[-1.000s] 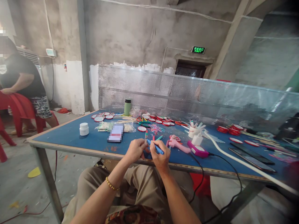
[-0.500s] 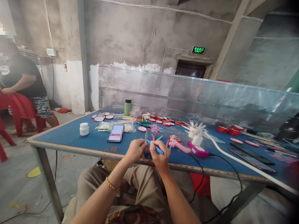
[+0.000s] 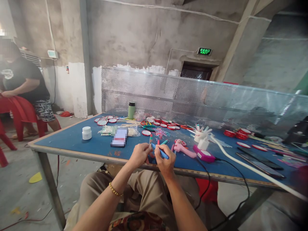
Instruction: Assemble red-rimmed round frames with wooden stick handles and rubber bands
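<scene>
My right hand [image 3: 164,159] is closed around a blue marker-like tool [image 3: 160,152] at the near edge of the blue table [image 3: 72,141]. My left hand [image 3: 140,155], with a gold bracelet on its wrist, is pinched closed right beside it on a small piece I cannot make out; a thin red-and-green stick [image 3: 150,139] rises just beyond its fingers. Both hands touch over the table edge, above my lap.
A pink glue gun [image 3: 184,149], a magenta device [image 3: 203,155] with a black cable, a white jar [image 3: 86,132], a green flask [image 3: 131,110] and several red-rimmed round discs [image 3: 103,122] lie on the table. A perforated metal screen [image 3: 183,96] backs it. Another person sits on red chairs [image 3: 14,112] at left.
My hands stay nearly still at the table edge. The person at left has shifted slightly.
</scene>
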The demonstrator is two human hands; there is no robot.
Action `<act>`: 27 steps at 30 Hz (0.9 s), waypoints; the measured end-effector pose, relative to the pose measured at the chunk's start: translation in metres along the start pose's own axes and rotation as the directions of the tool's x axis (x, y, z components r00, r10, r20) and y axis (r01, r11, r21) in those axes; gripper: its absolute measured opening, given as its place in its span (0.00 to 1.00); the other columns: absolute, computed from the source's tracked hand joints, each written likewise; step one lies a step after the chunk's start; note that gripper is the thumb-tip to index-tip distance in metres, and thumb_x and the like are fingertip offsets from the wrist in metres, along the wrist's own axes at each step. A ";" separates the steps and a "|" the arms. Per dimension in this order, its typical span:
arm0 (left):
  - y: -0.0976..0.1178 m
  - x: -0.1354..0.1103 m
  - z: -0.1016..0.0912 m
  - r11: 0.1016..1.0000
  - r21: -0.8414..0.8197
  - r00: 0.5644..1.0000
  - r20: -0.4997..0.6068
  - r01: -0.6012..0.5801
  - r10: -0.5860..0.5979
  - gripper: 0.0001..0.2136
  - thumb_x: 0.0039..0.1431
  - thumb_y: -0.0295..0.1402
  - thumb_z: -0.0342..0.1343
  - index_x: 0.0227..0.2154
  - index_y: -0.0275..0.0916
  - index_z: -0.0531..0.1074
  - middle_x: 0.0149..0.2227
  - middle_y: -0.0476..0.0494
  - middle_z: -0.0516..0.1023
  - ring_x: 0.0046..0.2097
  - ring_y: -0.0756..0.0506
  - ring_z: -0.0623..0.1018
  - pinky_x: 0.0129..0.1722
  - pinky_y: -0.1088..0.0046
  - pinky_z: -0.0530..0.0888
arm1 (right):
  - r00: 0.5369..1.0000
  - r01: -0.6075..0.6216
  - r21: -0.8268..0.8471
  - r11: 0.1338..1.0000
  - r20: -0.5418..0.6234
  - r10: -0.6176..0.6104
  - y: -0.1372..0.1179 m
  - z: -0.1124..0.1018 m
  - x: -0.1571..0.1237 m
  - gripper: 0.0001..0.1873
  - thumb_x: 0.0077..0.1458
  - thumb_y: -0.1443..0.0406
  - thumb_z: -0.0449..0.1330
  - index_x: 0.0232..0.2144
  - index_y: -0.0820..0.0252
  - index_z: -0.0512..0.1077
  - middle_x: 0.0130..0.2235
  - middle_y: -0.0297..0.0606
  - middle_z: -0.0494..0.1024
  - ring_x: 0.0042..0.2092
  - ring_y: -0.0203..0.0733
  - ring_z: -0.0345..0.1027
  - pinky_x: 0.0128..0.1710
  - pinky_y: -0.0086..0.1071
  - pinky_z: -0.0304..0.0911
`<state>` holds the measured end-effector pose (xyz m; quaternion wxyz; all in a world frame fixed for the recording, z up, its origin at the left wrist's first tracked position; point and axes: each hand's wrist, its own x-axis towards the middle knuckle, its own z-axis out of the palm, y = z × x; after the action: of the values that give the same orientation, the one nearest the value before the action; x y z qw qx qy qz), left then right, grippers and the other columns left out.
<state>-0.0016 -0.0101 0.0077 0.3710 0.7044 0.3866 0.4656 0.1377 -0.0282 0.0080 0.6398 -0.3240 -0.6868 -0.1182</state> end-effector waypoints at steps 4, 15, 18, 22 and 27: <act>0.001 0.000 -0.001 1.000 0.008 1.000 -0.003 0.000 0.000 0.14 0.60 0.41 0.47 0.24 0.38 0.67 0.26 0.47 0.81 0.17 0.51 0.74 0.19 0.79 0.66 | 1.000 -0.001 -0.003 1.000 0.004 0.001 -0.001 0.000 0.000 0.08 0.60 0.66 0.56 0.28 0.58 0.71 0.25 0.33 0.75 0.26 0.35 0.69 0.30 0.28 0.65; -0.002 0.001 0.000 1.000 0.014 1.000 -0.002 0.002 -0.002 0.14 0.61 0.42 0.47 0.25 0.38 0.67 0.27 0.48 0.81 0.17 0.51 0.74 0.19 0.79 0.65 | 1.000 0.000 0.012 1.000 0.005 0.000 0.000 0.000 -0.001 0.07 0.60 0.67 0.57 0.29 0.59 0.72 0.26 0.33 0.76 0.27 0.35 0.70 0.31 0.28 0.66; -0.001 0.000 0.000 1.000 0.014 1.000 -0.002 0.002 -0.001 0.15 0.61 0.42 0.47 0.25 0.38 0.67 0.26 0.48 0.80 0.17 0.51 0.74 0.19 0.79 0.65 | 1.000 -0.005 0.015 1.000 0.013 0.004 0.001 0.001 -0.001 0.07 0.60 0.67 0.57 0.30 0.59 0.72 0.26 0.33 0.76 0.27 0.35 0.70 0.31 0.28 0.66; 0.000 0.000 0.000 1.000 0.013 1.000 -0.002 0.002 -0.002 0.15 0.61 0.42 0.47 0.24 0.38 0.67 0.27 0.47 0.81 0.17 0.51 0.74 0.19 0.79 0.66 | 1.000 -0.008 0.011 1.000 0.006 0.008 0.002 0.001 -0.001 0.07 0.60 0.67 0.56 0.29 0.59 0.71 0.26 0.33 0.76 0.27 0.35 0.70 0.30 0.28 0.66; 0.001 0.000 0.000 1.000 0.016 1.000 -0.005 0.006 -0.006 0.14 0.61 0.41 0.47 0.25 0.38 0.68 0.27 0.47 0.81 0.17 0.51 0.74 0.19 0.79 0.65 | 1.000 -0.009 0.007 1.000 0.006 0.009 0.002 0.001 -0.001 0.08 0.60 0.67 0.56 0.29 0.58 0.71 0.25 0.33 0.75 0.27 0.35 0.69 0.30 0.28 0.65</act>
<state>-0.0014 -0.0109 0.0089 0.3658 0.7050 0.3935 0.4629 0.1385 -0.0260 0.0063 0.6393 -0.3250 -0.6878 -0.1120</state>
